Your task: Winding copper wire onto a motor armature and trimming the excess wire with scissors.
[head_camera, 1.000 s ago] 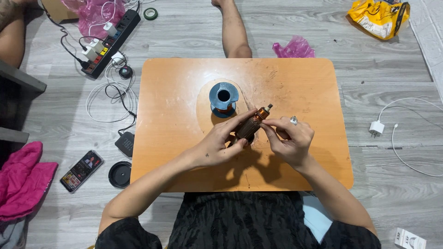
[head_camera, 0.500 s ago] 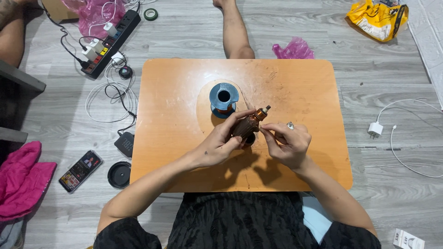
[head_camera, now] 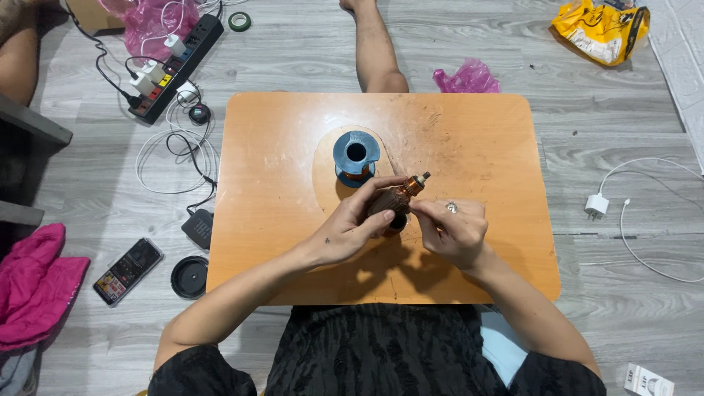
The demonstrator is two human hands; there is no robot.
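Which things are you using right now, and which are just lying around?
In use: copper-wound motor part, held by left hand and right hand; blue wire spool beside them.

Lying about: phone, power strip, white charger, yellow bag.

A phone (head_camera: 127,270) with a lit, many-coloured screen is seen on the floor left of the table. A crumpled yellow bag (head_camera: 600,29) lies top right; a small white box (head_camera: 646,381) is seen bottom right.

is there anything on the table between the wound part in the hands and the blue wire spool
Nothing visible. The left hand and right hand hold the copper-wound part just in front of the blue spool, with only bare table between them.
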